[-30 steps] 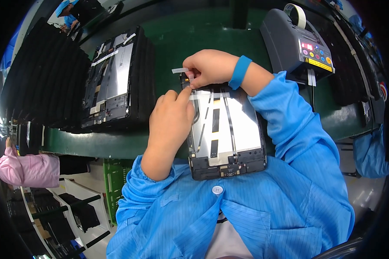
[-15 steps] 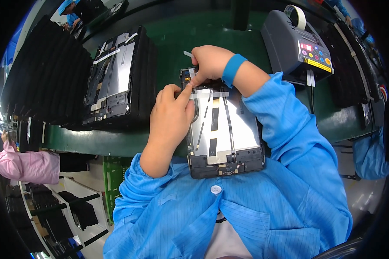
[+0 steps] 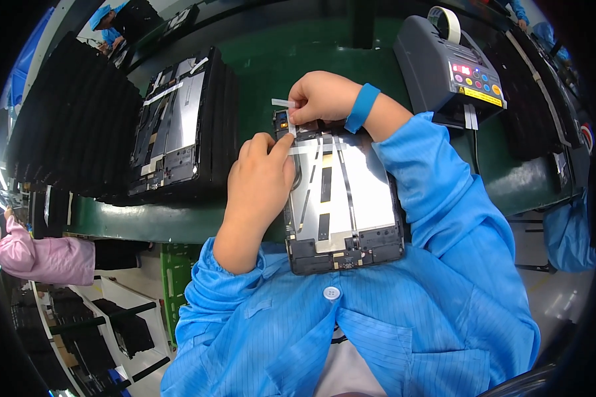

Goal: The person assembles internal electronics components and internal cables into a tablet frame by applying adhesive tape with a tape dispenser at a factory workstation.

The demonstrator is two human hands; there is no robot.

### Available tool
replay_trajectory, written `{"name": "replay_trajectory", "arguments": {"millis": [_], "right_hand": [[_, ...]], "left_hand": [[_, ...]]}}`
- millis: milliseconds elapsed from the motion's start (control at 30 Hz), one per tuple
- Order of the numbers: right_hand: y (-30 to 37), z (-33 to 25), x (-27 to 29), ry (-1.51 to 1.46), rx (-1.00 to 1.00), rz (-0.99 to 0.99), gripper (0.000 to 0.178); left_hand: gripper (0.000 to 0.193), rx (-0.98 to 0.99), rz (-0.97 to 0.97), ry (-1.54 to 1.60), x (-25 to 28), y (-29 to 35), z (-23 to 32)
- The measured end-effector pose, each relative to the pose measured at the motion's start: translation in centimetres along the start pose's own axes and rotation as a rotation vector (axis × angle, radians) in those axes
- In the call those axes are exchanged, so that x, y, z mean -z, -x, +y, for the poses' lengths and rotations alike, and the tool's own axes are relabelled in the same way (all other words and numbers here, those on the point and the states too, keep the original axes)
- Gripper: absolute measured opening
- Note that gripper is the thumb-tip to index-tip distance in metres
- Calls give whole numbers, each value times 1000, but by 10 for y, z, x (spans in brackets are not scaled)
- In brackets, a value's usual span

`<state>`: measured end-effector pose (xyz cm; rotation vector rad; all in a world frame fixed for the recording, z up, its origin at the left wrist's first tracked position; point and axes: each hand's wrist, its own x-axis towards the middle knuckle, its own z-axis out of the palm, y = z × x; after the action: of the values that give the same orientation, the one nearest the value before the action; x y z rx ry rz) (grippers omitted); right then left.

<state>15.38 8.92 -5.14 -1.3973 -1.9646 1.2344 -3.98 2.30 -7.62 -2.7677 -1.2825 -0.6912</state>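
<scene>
One short strip of white tape [image 3: 286, 114] sits at the top left corner of the opened tablet chassis [image 3: 341, 198], which lies with its long axis running away from the person, its near end against the blue smock. The right hand [image 3: 321, 98] pinches the strip from just above while the left hand [image 3: 261, 178], fingers curled, presses its forefinger on the strip's lower end. Beyond, a grey tape dispenser [image 3: 447, 66] with coloured buttons and a yellow label stands at right; a second chassis [image 3: 172, 132] rests on black trays at left.
</scene>
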Motion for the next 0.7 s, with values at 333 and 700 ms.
{"name": "replay_trajectory", "arguments": {"millis": [333,700], "right_hand": [[-10,-9,-9,333,6,94,16],[-7,-6,-4,124,-110,107,43]], "left_hand": [[32,8,-11,-18,2,-1,2],[37,13,-48,-138,2,-1,9]]}}
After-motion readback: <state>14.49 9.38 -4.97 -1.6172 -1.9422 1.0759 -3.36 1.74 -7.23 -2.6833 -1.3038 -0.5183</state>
